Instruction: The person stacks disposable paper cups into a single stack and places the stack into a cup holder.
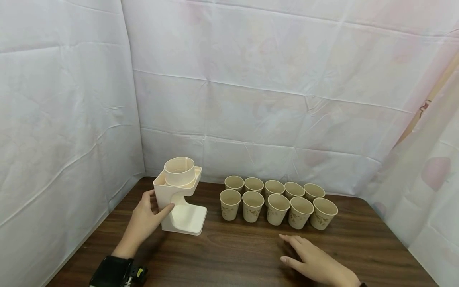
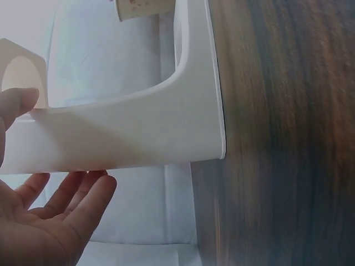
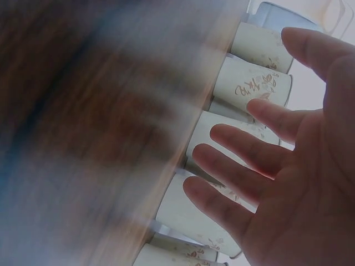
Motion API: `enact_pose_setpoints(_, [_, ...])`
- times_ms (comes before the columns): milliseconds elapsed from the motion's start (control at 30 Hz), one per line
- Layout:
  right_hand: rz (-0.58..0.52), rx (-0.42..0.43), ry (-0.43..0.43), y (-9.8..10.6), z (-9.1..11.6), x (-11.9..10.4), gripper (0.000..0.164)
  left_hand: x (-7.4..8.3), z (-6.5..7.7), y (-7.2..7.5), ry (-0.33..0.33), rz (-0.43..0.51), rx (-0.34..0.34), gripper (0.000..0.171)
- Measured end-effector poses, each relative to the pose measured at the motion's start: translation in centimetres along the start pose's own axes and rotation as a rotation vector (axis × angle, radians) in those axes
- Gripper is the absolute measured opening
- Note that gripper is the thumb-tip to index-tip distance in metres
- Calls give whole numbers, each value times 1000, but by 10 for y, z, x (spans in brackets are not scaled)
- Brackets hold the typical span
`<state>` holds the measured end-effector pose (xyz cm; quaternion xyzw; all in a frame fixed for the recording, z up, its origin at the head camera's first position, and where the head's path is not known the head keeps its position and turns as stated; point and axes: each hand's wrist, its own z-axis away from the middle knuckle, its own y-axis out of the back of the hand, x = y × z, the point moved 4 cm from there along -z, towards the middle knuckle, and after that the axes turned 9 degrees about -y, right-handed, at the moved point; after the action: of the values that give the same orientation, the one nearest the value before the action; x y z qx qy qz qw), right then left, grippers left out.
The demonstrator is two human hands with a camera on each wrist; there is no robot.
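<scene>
A cream plastic stand (image 1: 163, 199) with a round open tube (image 1: 180, 172) in its top tray and a flat base plate stands on the left of the table. My left hand (image 1: 145, 219) holds its upright back part, thumb on one side and fingers on the other, as the left wrist view (image 2: 55, 221) of that hand also shows. On the right, my right hand (image 1: 315, 259) hovers over the table with fingers spread and holds nothing. Just beyond its fingertips stand paper cups (image 1: 277, 209) with brown leaf prints, upright in two rows.
The dark wood table (image 1: 229, 259) carries everything. White fabric (image 1: 251, 107) hangs behind it and along both sides, close to the back row of cups. The near row of cups stands right of the stand's base plate.
</scene>
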<state>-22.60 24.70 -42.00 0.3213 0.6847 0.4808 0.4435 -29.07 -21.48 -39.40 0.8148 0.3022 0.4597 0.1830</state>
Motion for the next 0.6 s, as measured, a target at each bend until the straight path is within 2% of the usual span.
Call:
enact_pose_setpoints(367, [-32,25,-52,10,-1,6,57,11,13,7,-71,-73,142,64])
enact_pose_setpoints(600, [-40,30,-73,14,0,9,57,14,18,4,-136,-69,174,42])
